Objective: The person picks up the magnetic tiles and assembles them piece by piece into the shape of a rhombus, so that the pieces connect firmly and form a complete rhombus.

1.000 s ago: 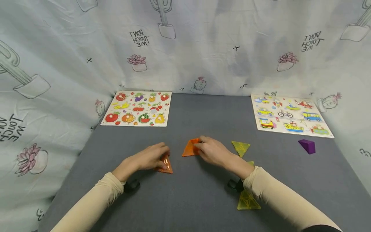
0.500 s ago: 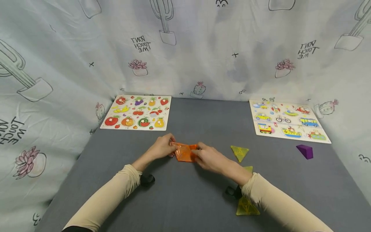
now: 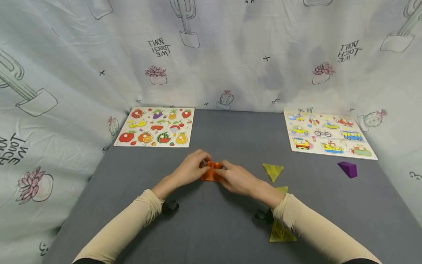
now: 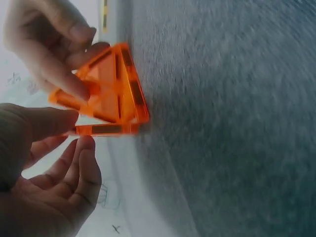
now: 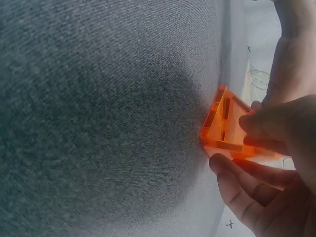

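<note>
Several orange translucent magnetic tiles, triangular with dark magnet strips along their edges, stand tilted together in a small pyramid-like shape at the middle of the table. My left hand pinches one tile, seen edge-on in the left wrist view, between thumb and fingers. From the other side my right hand grips the adjoining orange tiles, thumb on one face and fingers below in the right wrist view. The tile edges meet at a lower corner close over the grey cloth. Fingers hide the far parts.
Yellow triangular tiles lie to the right, some partly under my right forearm. A purple wedge block sits farther right. A fruit puzzle board lies back left, a vehicle puzzle board back right. A printed curtain hangs behind.
My left hand has lifted its orange tile from the table and brought it right, up against the tiles in my right hand. The orange tiles now stand closer together; my right hand has barely moved.
</note>
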Demonstrator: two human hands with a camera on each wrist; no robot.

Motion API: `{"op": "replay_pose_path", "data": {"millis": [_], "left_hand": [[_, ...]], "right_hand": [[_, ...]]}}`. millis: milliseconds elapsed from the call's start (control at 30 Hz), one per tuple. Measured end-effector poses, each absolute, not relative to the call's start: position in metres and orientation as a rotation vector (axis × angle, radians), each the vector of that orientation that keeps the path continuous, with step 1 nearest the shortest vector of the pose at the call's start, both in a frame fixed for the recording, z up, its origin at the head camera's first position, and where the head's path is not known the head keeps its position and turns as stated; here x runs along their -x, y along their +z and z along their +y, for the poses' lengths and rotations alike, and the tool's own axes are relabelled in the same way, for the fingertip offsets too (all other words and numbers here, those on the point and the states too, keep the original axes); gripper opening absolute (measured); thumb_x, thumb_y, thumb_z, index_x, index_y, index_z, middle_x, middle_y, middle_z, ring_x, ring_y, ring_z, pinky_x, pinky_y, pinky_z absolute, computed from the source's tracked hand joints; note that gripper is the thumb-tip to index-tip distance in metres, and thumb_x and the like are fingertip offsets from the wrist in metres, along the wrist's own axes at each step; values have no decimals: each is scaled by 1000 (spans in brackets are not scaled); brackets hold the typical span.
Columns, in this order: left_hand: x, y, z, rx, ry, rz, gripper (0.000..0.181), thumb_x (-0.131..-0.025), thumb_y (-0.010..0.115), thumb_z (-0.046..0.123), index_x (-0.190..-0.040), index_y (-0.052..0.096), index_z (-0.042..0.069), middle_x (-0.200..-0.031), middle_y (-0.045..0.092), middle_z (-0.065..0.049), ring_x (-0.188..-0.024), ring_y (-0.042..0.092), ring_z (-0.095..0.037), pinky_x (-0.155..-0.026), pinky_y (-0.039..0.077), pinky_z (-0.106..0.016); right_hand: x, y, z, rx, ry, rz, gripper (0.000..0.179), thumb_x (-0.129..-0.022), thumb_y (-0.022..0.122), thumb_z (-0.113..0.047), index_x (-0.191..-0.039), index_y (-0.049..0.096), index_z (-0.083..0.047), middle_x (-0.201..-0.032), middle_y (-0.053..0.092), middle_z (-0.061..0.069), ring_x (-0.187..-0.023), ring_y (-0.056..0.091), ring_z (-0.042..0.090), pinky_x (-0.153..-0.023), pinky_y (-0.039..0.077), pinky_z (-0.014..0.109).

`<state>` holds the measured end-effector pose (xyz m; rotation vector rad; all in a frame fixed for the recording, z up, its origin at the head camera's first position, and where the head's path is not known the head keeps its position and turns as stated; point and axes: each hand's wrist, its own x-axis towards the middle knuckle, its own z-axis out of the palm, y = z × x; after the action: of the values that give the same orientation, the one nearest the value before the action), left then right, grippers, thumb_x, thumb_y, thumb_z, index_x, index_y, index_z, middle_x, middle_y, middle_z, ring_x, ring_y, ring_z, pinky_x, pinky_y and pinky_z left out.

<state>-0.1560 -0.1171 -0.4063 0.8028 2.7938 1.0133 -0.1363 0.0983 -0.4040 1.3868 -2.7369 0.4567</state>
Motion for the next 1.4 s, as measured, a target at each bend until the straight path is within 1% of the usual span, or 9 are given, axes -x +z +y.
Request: {"op": "replay_pose_path", "data": {"millis": [233,367,533,800,900,967,1133,1267,1400], "left_hand": [[149,-410,-107,-911,943,2801,21,-93,68,14,-112,68,7,-106,61,-6,-93,65,-20,-79,55,-32],[151,-412,-108,-926,941,2841,21,-94,67,16,-112,69,6,-106,62,-6,-91,64,-19,-77,54,-31],[153,-416,-109,-860,958,2891,20,-93,67,14,-111,70,6,-105,62,-6,-88,64,-19,-75,53,-32],[151,-424,-105,-928,898,3087,22,-94,67,20,-110,69,5,-102,60,-8,-83,58,-19,-70,49,-32],[154,-419,-98,-1106,817,3243,16,-94,65,17,-103,69,5,-98,59,-6,-82,55,-20,-73,48,-33],[156,-414,-90,-1261,758,3277,12,-93,63,12,-101,68,6,-97,59,-5,-83,55,-20,-74,48,-33],[158,-403,-56,-1572,525,3119,18,-94,57,8,-108,68,8,-101,60,-4,-87,55,-19,-74,48,-31],[155,-405,-21,-1551,224,2927,27,-102,50,19,-124,63,13,-124,59,-5,-109,58,-20,-85,51,-33],[148,-415,15,-1466,-123,2833,37,-106,42,28,-140,52,18,-146,48,-4,-133,49,-19,-100,48,-35]], "right_hand": [[132,-407,103,-1421,517,-2743,24,-91,68,-10,-115,71,-8,-122,63,14,-87,69,21,-70,57,29],[135,-407,99,-1430,502,-2724,23,-91,67,-8,-114,69,-5,-123,63,17,-88,70,23,-71,58,30],[140,-408,94,-1420,477,-2814,30,-93,64,-10,-122,65,-2,-132,57,21,-85,71,24,-71,58,29],[141,-406,113,-1374,587,-2885,28,-94,63,-9,-121,67,-8,-140,51,23,-92,70,25,-77,57,34],[144,-400,137,-1229,619,-2871,25,-93,65,-9,-117,69,-8,-132,58,18,-88,69,21,-72,56,33],[146,-396,158,-1101,578,-2867,20,-91,67,-10,-111,71,-7,-118,63,14,-84,68,20,-68,55,31],[142,-387,215,-798,390,-3019,5,-89,70,-17,-90,70,-12,-89,63,3,-70,60,14,-55,46,29],[128,-384,242,-640,297,-3225,18,-88,72,-31,-88,65,-15,-84,62,1,-68,55,12,-53,41,30],[114,-389,250,-583,245,-3351,38,-80,77,-46,-98,65,-14,-89,60,3,-67,51,13,-54,41,31]]}}
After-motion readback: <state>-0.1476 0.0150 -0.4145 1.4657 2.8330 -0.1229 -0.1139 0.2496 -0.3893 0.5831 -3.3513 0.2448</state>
